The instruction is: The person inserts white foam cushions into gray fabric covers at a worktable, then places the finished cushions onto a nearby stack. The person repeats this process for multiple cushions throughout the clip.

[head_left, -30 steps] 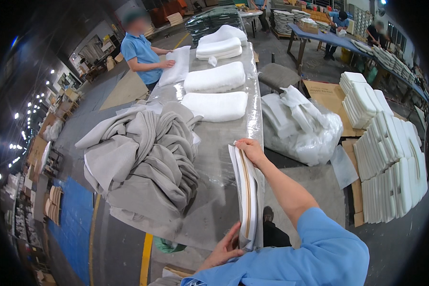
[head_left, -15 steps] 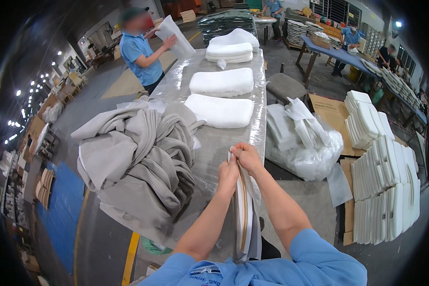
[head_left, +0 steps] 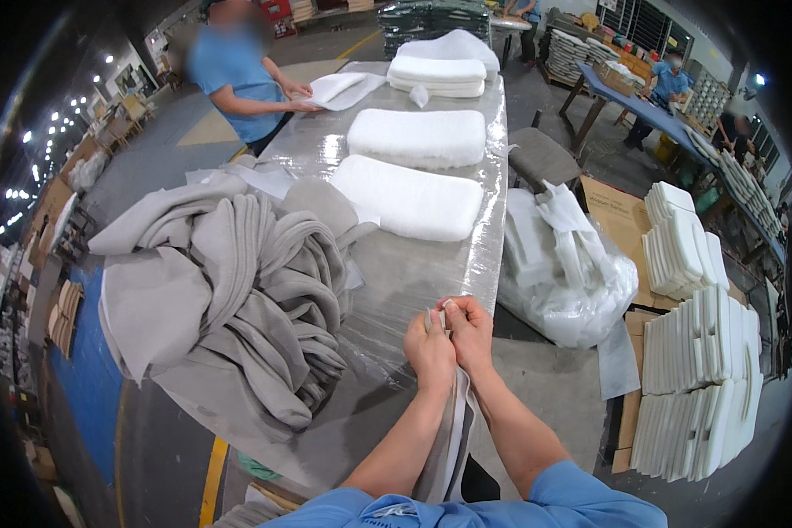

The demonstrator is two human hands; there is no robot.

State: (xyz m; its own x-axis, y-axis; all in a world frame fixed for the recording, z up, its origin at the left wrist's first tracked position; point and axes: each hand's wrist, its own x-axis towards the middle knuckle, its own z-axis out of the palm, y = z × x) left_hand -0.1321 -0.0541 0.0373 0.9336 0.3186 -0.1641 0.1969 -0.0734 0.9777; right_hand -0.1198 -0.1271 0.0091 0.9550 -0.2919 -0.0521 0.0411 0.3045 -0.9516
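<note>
I have grey floor (head_left: 163, 440) all around the plastic-covered worktable (head_left: 387, 273), a yellow floor line (head_left: 213, 480) off its left edge and a blue floor sheet (head_left: 86, 392) farther out. Near the right edge I make out a grey padded chair (head_left: 541, 157), then a long blue-topped table (head_left: 632, 106). Beyond it I see a barred window (head_left: 620, 19); small bright lights (head_left: 27, 136) dot my dim left side.

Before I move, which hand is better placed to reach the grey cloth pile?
Left, probably: the left hand is nearer the grey cloth pile; the right hand sits farther off. Both hold the grey cover, so the left would need to let go first.
</note>
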